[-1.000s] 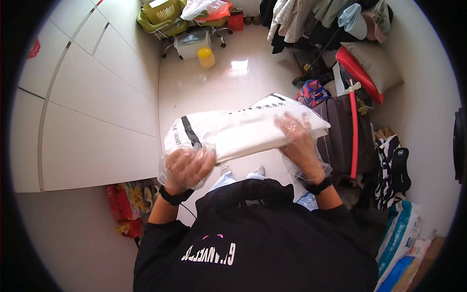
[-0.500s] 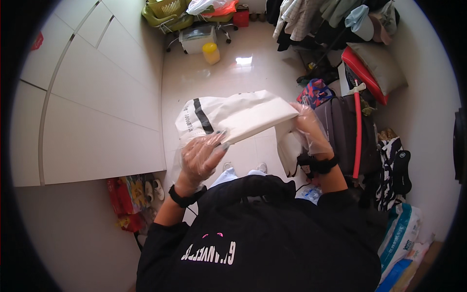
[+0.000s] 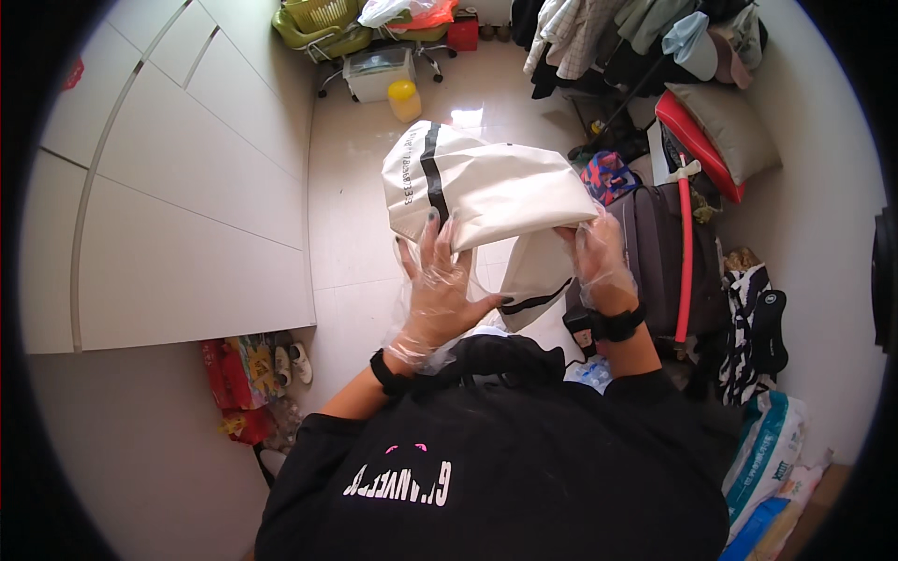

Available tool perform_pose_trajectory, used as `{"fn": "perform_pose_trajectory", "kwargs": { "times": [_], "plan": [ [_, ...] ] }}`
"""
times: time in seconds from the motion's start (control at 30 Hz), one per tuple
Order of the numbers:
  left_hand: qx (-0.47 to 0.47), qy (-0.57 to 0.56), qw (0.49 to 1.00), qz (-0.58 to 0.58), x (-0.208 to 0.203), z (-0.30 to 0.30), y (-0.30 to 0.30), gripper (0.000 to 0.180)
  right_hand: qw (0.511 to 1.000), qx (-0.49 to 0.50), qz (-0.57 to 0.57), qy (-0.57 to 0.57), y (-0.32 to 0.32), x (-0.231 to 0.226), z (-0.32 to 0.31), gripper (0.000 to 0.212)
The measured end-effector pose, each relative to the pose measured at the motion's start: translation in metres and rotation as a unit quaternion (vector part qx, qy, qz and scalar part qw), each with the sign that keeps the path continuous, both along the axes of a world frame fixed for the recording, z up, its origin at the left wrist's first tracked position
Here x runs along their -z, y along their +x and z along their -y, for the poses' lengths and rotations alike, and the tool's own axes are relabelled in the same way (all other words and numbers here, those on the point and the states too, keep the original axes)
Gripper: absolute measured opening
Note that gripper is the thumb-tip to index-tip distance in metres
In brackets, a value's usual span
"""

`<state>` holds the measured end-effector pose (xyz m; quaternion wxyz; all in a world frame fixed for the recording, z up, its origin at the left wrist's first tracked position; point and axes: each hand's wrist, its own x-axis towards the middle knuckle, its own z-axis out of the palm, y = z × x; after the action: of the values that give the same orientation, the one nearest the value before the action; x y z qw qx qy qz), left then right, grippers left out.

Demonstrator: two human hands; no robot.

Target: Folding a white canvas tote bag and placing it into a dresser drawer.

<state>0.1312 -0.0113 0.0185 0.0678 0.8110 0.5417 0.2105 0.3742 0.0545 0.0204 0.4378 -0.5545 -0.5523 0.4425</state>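
White bag [image 3: 505, 187] turned, banded end left, long axis sideways

Fingers spread, the gloved left hand [image 3: 440, 297] touched the near edge of the white, black-striped bag [image 3: 514, 187], and the gloved right hand [image 3: 603, 251] had its right corner gripped! Beyond, a yellow-lidded tub [image 3: 405, 105] stood on the pale floor [image 3: 351, 206]; a dark case [image 3: 657, 266] sat off right.

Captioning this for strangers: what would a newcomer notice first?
The eye falls first on the black-striped white bag mid-picture, its right end in the gloved right hand, the gloved left hand spread at its near edge. Next come the red bar by the dark case at right and the yellow-lidded tub near the top.
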Motion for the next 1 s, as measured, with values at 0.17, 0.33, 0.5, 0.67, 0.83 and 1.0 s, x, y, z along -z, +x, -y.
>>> {"fn": "perform_pose_trajectory", "kwargs": {
  "times": [0.17,0.33,0.5,0.67,0.83,1.0],
  "plan": [
    [-0.048,-0.045,0.998,0.019,0.026,0.005,0.011,0.094,0.904,0.140,-0.394,-0.096,-0.020,-0.002,0.010,0.038],
    [-0.062,-0.024,0.998,0.008,0.022,-0.003,0.008,0.098,0.910,0.192,-0.356,-0.092,-0.026,0.003,0.019,0.042],
    [-0.073,0.013,0.997,0.016,0.018,0.000,0.015,0.099,0.914,0.210,-0.344,-0.043,-0.027,0.017,0.024,0.035],
    [-0.051,-0.115,0.981,0.150,0.040,-0.006,0.007,0.063,0.860,0.257,-0.429,-0.099,-0.024,0.027,0.020,0.035],
    [0.053,0.083,0.976,0.195,0.041,-0.017,-0.021,0.019,0.845,0.281,-0.435,-0.134,-0.012,0.047,0.032,0.025],
    [0.190,0.184,0.963,0.043,-0.015,0.004,-0.052,0.017,0.962,0.170,-0.152,-0.149,0.055,0.062,0.031,0.010]
  ]
}}
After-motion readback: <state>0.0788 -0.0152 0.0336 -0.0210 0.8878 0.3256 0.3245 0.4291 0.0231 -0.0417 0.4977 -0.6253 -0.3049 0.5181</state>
